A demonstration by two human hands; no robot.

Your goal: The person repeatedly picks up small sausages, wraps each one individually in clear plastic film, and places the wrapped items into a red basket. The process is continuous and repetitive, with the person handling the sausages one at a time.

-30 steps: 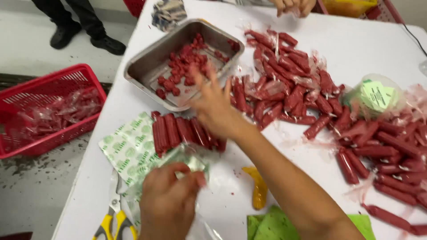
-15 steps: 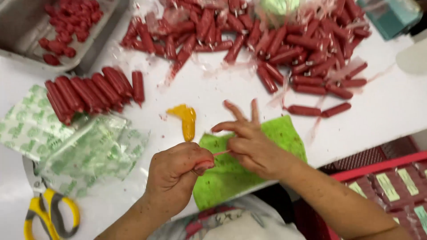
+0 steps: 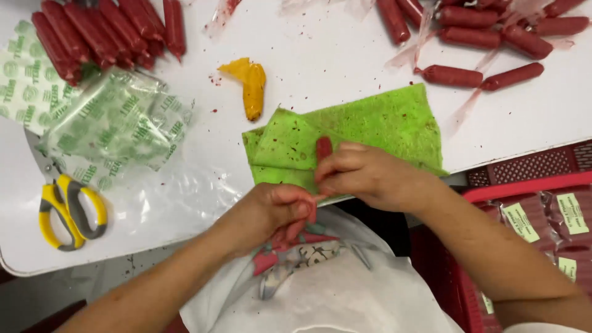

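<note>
Whereas half a second ago the right hand (image 3: 370, 176) was spread over the green cloth (image 3: 370, 126), it is now closed around a red sausage (image 3: 323, 148) at the counter's (image 3: 345, 49) near edge. Its end is pinched in the left hand's (image 3: 274, 209) curled grip.

Green-printed clear bags (image 3: 114, 123) left on table; labelled sausage packs (image 3: 549, 219) in red crate, right
</note>
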